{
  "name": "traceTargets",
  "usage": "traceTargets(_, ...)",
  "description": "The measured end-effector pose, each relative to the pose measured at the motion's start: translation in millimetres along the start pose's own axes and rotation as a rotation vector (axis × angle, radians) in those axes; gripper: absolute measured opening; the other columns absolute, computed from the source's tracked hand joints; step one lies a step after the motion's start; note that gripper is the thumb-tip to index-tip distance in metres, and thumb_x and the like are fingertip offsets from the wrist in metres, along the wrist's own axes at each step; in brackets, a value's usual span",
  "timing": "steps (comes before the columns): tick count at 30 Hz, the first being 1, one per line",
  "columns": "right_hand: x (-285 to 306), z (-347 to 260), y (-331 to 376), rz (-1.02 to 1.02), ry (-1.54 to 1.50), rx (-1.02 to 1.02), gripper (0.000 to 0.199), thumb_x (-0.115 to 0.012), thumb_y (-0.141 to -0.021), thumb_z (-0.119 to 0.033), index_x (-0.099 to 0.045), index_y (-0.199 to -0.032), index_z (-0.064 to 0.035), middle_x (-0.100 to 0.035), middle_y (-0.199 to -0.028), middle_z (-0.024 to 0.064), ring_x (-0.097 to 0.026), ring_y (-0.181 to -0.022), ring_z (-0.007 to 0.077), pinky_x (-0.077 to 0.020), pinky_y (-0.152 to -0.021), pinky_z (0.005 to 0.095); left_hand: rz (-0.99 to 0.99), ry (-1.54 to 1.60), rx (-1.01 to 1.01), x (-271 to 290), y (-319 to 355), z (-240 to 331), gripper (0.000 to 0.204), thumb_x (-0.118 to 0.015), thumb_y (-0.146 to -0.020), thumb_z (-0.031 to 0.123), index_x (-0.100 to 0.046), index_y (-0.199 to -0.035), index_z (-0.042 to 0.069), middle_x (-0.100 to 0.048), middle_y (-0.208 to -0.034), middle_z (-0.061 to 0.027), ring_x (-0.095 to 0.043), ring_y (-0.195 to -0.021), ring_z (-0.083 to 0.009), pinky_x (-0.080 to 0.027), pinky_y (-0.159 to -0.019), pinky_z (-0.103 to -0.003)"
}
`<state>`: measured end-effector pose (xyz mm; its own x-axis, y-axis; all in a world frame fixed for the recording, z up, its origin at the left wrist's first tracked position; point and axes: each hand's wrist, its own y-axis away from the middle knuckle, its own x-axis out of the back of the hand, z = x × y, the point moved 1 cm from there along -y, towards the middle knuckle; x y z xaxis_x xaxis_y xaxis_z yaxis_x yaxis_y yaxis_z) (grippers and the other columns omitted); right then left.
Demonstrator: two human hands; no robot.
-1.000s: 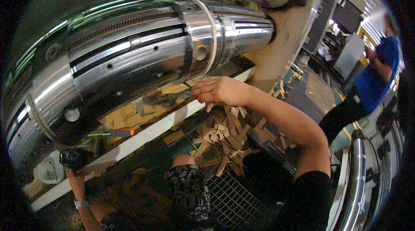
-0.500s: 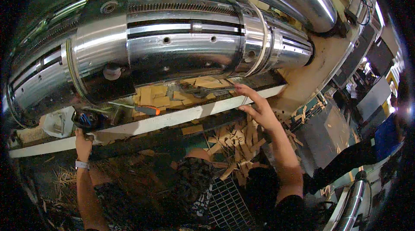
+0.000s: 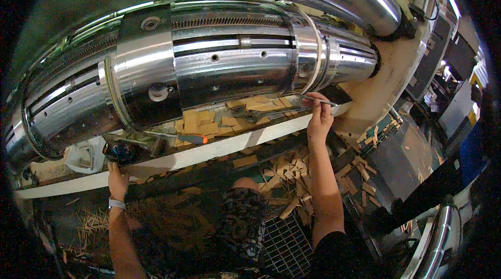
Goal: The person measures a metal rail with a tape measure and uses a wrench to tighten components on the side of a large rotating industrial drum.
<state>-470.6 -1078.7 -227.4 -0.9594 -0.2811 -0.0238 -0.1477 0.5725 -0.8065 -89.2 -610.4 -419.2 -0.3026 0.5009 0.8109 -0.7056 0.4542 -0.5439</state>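
- Slender metal rod: we see it between two and three o'clock in our view, lying almost level near the steel cylinder's lower side.
- Our right hand pinches it between thumb and curled fingers; half a second ago those fingers stood wider apart.
- Our left hand, at eight o'clock, stays by the matte white beam, just below a glossy dark container; its fingers are partly hidden, so we cannot tell its grip.
- At three o'clock, less of a co-worker's blue clothing shows than a second ago.
- Toward ten o'clock from the rod, the polished steel cylinder has round holes, fine rack teeth and a pale looped cord.
- Toward nine lie flat, ragged cardboard scraps and a screwdriver with a grey-and-orange handle.
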Motion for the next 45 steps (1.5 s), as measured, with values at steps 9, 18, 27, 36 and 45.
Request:
traceTargets(9,-10.6,37.8,11.4,-0.08,-0.071,-0.092,0.02,-0.044,-0.092,-0.014,-0.05,-0.101,0.0027,-0.058,-0.095,0.0115,-0.06,-0.086,0.018,-0.0474,-0.077,0.0295,-0.12,0.061,0.022,-13.9,-4.5,-22.8,0.055,-0.065,-0.075,0.018,-0.04,-0.117,-0.007,-0.041,-0.123,-0.0288,-0.045,-0.109,-0.041,-0.045,-0.081,-0.043)
traceTargets(18,-32.4,60.1,7.7,0.153,0.148,-0.06,0.018,-0.057,-0.086,-0.018,-0.051,-0.079,-0.0025,-0.049,-0.066,-0.0011,-0.04,-0.058,0.0058,-0.0352,-0.053,0.0226,-0.176,0.362,0.095,-9.0,-6.0,-36.8,0.046,-0.058,-0.081,0.02,-0.044,-0.114,-0.007,-0.046,-0.116,-0.029,-0.032,-0.121,-0.0418,-0.037,-0.09,-0.046)
traceTargets(27,-18.5,74.6,26.6,-0.098,0.157,-0.313,0.031,-0.057,-0.086,-0.021,-0.043,-0.065,-0.0032,-0.043,-0.055,0.0006,-0.035,-0.048,0.0086,-0.03,-0.046,0.0261,-0.18,0.755,0.368,-30.6,0.9,-48.3,0.053,-0.062,-0.078,0.019,-0.042,-0.12,-0.007,-0.037,-0.128,-0.0277,-0.034,-0.122,-0.0381,-0.036,-0.096,-0.041)
traceTargets(36,46.7,-35.1,21.1,-0.273,0.834,0.244,0.041,-0.058,-0.074,0.004,-0.05,-0.113,-0.0079,-0.048,-0.109,0.0133,-0.053,-0.094,0.0285,-0.0467,-0.077,0.0328,-0.485,0.121,0.269,23.1,-13.5,12.8,0.062,-0.058,-0.083,0.028,-0.033,-0.126,-0.008,-0.032,-0.131,-0.0277,-0.033,-0.122,-0.0366,-0.036,-0.097,-0.04)
traceTargets(45,39.6,-74.4,-38.7,-1.074,1.171,0.623,0.034,-0.054,-0.074,-0.008,-0.055,-0.107,-0.0017,-0.051,-0.096,0.0099,-0.054,-0.084,0.0254,-0.0495,-0.064,0.0341,-0.31,0.174,0.241,-13.9,1.7,-20.2,0.06,-0.052,-0.087,0.027,-0.028,-0.131,-0.006,-0.024,-0.138,-0.0225,-0.023,-0.128,-0.0344,-0.044,-0.089,-0.042)
